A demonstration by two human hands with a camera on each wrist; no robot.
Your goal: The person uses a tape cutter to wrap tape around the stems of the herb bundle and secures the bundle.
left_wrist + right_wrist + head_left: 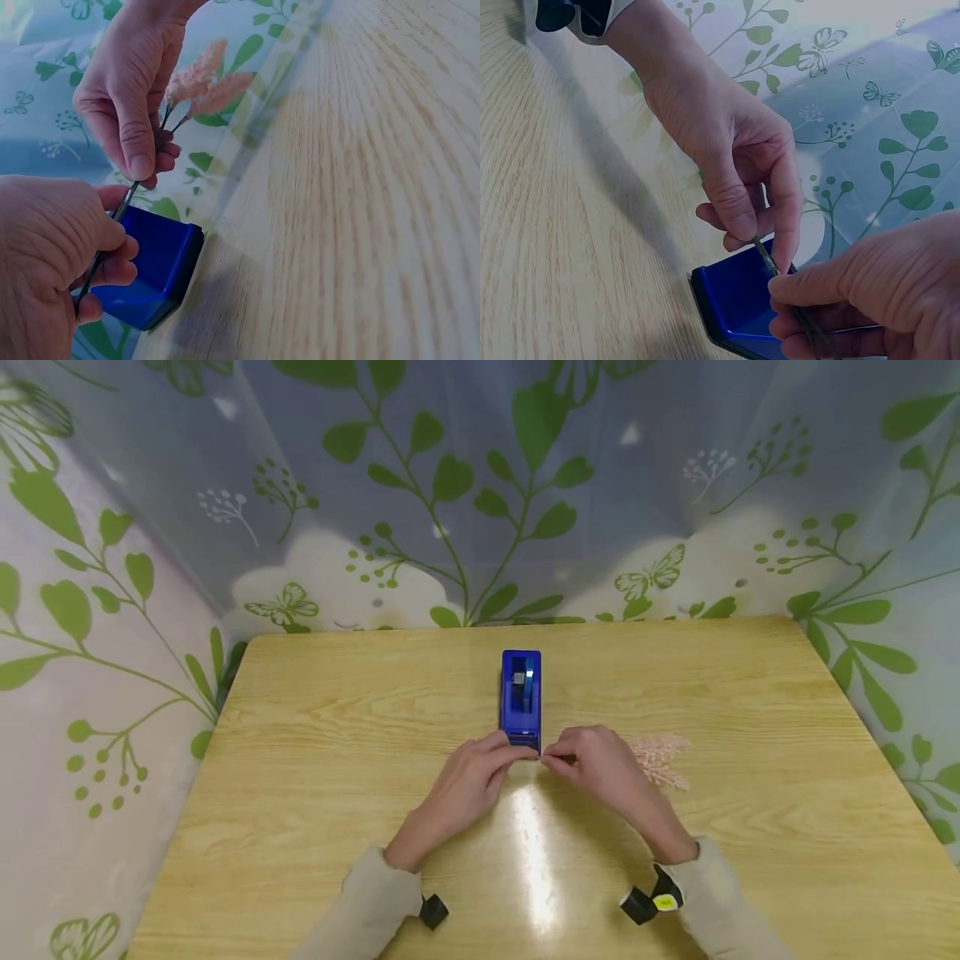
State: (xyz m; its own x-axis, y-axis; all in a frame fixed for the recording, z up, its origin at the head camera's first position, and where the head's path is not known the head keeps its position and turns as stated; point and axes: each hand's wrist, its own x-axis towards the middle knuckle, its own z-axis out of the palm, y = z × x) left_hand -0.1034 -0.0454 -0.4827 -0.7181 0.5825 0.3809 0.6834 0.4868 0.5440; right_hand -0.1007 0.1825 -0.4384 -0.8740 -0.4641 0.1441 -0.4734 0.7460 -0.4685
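Note:
Two pink artificial flower sprigs [660, 760] stick out to the right from behind my right hand [600, 764]. Its thumb and fingers pinch their thin dark stems [166, 127] just below the blooms. Further down the same stems, my left hand [468, 777] grips them between thumb and curled fingers, and the fingertips of both hands nearly meet. A glossy pale patch shows on the stems [765, 255] between the hands in the right wrist view. Just beyond the fingertips stands a blue tape dispenser [519, 718], its near end partly covered by the left fingers.
The light wooden table [337, 718] carries the dispenser near its middle. A cloth with green leaves and butterflies [450, 527] rises behind the table's far edge and along both sides. Small black cameras [433, 912] are strapped at both wrists.

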